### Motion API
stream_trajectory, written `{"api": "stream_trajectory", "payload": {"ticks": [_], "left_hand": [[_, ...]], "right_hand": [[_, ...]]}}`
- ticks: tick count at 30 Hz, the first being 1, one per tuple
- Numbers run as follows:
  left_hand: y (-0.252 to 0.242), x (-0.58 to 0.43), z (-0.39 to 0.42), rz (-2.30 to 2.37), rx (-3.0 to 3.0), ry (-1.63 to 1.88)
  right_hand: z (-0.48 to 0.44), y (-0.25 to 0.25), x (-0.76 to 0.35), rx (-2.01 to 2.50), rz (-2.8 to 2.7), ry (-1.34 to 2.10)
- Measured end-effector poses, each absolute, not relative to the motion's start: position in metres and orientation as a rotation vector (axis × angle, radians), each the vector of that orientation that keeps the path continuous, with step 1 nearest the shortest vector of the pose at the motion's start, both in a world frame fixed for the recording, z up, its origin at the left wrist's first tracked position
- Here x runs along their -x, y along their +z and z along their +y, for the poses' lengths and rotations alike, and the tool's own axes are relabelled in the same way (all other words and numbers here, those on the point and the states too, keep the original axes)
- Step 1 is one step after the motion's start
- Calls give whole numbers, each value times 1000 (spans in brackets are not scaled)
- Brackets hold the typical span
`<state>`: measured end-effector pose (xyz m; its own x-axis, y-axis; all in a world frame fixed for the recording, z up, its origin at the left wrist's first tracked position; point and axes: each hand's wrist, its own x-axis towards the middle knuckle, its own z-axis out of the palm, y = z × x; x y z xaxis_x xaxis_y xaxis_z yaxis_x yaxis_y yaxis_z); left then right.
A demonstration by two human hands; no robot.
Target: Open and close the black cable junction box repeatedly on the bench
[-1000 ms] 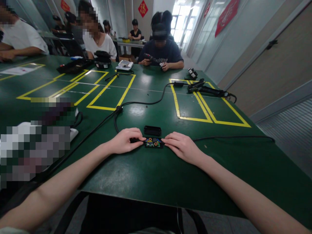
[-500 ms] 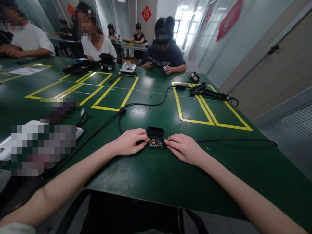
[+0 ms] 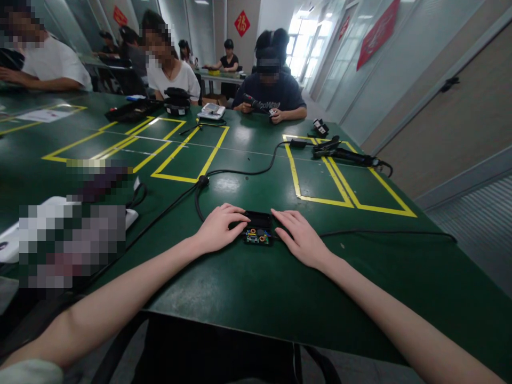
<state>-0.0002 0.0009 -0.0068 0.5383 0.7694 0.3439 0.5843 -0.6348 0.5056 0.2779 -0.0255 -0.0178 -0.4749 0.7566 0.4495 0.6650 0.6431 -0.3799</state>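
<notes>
A small black case base holds an open circuit board (image 3: 258, 237) with round copper-coloured coils, lying flat on the green table. Just behind it is a black case cover (image 3: 259, 219), its hollow side facing up. My left hand (image 3: 222, 228) is at the left end of the cover, fingertips over its edge and thumb apart, near the board's left end. My right hand (image 3: 302, 237) has its fingers stretched towards the cover's right end, with the thumb spread away beside the board. Whether the fingertips touch the cover is hard to tell.
A black cable (image 3: 168, 208) with a junction piece (image 3: 203, 181) crosses the green table (image 3: 192, 282). Another cable (image 3: 388, 232) runs off to the right. A black clamp-like device (image 3: 340, 152) lies in yellow tape outlines. Across the table, a person (image 3: 268, 96) handles a dark tool.
Both hands have left the ends of the circuit board and moved slightly away from me to the ends of the cover. Their fingers have spread. The board stays in place.
</notes>
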Motion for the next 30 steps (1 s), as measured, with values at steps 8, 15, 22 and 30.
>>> {"api": "stream_trajectory", "payload": {"ticks": [8, 15, 22, 30], "left_hand": [[-1, -6, -6, 963, -2083, 969], [0, -6, -8, 906, -1953, 1029], [1, -4, -7, 951, -1999, 957], [3, -2, -9, 937, -1998, 968]], "right_hand": [[-34, -16, -272, 1030, -2042, 568], [-36, -14, -269, 1017, -1869, 801], [-35, -15, -268, 1034, -1856, 874], [-39, -7, -266, 1001, -1930, 760]]}}
